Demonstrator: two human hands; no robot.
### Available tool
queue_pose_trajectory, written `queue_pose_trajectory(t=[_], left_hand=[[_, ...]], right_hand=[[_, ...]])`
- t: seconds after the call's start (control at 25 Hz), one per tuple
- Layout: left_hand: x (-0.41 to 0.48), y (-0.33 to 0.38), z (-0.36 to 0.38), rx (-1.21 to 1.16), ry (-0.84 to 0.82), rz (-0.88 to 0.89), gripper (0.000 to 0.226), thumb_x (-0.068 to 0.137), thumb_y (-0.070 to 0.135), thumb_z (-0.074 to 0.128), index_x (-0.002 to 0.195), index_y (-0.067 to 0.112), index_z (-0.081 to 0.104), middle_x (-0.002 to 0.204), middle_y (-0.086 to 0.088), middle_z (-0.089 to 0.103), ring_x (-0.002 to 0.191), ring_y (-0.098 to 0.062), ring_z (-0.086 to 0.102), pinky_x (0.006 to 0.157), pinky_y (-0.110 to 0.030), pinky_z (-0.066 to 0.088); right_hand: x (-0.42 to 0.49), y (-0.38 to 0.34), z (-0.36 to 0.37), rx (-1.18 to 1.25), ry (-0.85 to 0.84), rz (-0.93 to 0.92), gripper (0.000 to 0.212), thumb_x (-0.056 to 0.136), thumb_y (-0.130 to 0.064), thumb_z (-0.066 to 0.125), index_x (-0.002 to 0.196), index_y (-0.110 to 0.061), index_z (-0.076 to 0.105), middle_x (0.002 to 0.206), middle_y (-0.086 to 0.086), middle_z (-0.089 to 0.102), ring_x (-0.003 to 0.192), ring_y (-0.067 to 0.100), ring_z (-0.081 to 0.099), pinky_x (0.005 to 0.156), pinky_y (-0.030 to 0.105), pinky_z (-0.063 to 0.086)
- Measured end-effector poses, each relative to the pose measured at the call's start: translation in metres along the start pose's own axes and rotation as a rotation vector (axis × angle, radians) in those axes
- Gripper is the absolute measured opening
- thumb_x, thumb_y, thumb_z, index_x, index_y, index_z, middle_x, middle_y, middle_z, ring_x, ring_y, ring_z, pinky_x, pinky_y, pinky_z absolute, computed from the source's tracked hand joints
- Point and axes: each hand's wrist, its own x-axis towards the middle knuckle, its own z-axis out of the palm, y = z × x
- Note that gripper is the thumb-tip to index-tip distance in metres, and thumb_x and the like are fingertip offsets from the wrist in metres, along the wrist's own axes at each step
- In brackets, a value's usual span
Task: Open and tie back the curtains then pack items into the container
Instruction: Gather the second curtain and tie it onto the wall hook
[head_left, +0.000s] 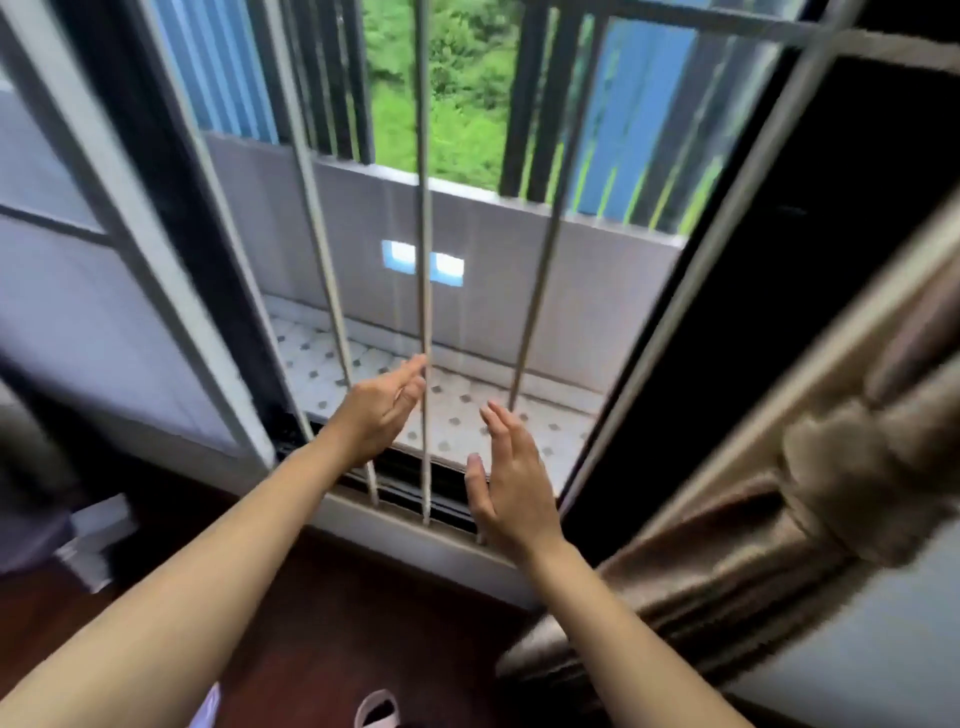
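Left hand (379, 410) and right hand (511, 483) hover released and empty before the window bars (426, 208), the brown curtain (753, 545) bunched at right, seemingly tied, so next likely means finding the unseen container.

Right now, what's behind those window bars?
A tiled balcony floor, a grey parapet with railing, and green trees. The left hand and right hand cover bits of the floor; the bundled curtain hides the far right.
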Motion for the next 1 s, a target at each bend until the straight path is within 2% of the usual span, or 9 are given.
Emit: queue_pose_trajectory(t=[0.12, 0.28, 0.4, 0.56, 0.68, 0.84, 1.0], left_hand=[[-0.003, -0.046, -0.082, 0.098, -0.006, -0.133, 0.054, 0.097, 0.039, 0.034, 0.145, 0.014, 0.034, 0.153, -0.003, 0.031, 0.143, -0.015, 0.023, 0.113, -0.024, 0.018], [-0.021, -0.093, -0.198, 0.234, 0.09, -0.272, 0.073, 0.086, 0.052, 0.022, 0.147, 0.012, 0.026, 0.156, -0.003, 0.023, 0.146, -0.017, 0.015, 0.119, -0.031, 0.014], [-0.046, -0.136, -0.27, 0.335, 0.16, -0.324, 0.069, 0.09, 0.046, 0.025, 0.148, 0.008, 0.024, 0.157, -0.008, 0.02, 0.146, -0.02, 0.013, 0.118, -0.031, 0.011], [-0.093, -0.198, -0.368, 0.451, 0.282, -0.446, 0.056, 0.101, 0.036, 0.031, 0.149, 0.01, 0.02, 0.158, -0.004, 0.014, 0.147, -0.016, 0.01, 0.12, -0.033, 0.01], [-0.129, -0.229, -0.427, 0.515, 0.292, -0.53, 0.056, 0.101, 0.038, 0.026, 0.151, 0.014, 0.013, 0.159, 0.001, 0.008, 0.147, -0.012, 0.004, 0.118, -0.033, 0.008], [-0.178, -0.275, -0.498, 0.564, 0.367, -0.675, 0.057, 0.101, 0.04, 0.024, 0.151, 0.016, 0.011, 0.159, 0.003, 0.007, 0.147, -0.012, 0.003, 0.117, -0.033, 0.008], [-0.208, -0.328, -0.553, 0.543, 0.423, -0.745, 0.057, 0.101, 0.041, 0.023, 0.151, 0.017, 0.012, 0.159, 0.003, 0.008, 0.146, -0.011, 0.002, 0.117, -0.034, 0.009]], right_hand=[[0.058, -0.054, 0.031, -0.009, -0.15, -0.101, 0.064, 0.091, -0.04, 0.029, 0.146, -0.008, 0.026, 0.154, 0.009, 0.026, 0.142, 0.019, 0.022, 0.117, 0.035, 0.019], [0.128, -0.151, 0.08, 0.031, -0.275, -0.286, 0.073, 0.089, -0.051, 0.018, 0.149, -0.012, 0.007, 0.158, 0.003, 0.0, 0.144, 0.011, -0.004, 0.118, 0.032, 0.0], [0.162, -0.222, 0.125, 0.066, -0.294, -0.378, 0.076, 0.087, -0.055, 0.018, 0.149, -0.013, 0.008, 0.156, 0.003, -0.003, 0.144, 0.016, -0.006, 0.118, 0.034, 0.001], [0.191, -0.323, 0.194, 0.077, -0.36, -0.522, 0.08, 0.084, -0.059, 0.013, 0.15, -0.014, 0.005, 0.154, 0.002, -0.01, 0.143, 0.018, -0.01, 0.116, 0.035, -0.002], [0.199, -0.391, 0.234, 0.12, -0.401, -0.591, 0.082, 0.083, -0.06, 0.01, 0.15, -0.014, 0.004, 0.158, 0.007, -0.005, 0.146, 0.021, -0.007, 0.113, 0.033, -0.005], [0.205, -0.475, 0.297, 0.172, -0.454, -0.686, 0.081, 0.083, -0.061, 0.011, 0.15, -0.015, 0.006, 0.158, 0.007, -0.004, 0.141, 0.017, -0.013, 0.116, 0.036, -0.001], [0.216, -0.547, 0.359, 0.18, -0.491, -0.727, 0.083, 0.082, -0.061, 0.008, 0.15, -0.013, 0.006, 0.158, 0.012, -0.004, 0.145, 0.024, -0.008, 0.115, 0.035, -0.004]])
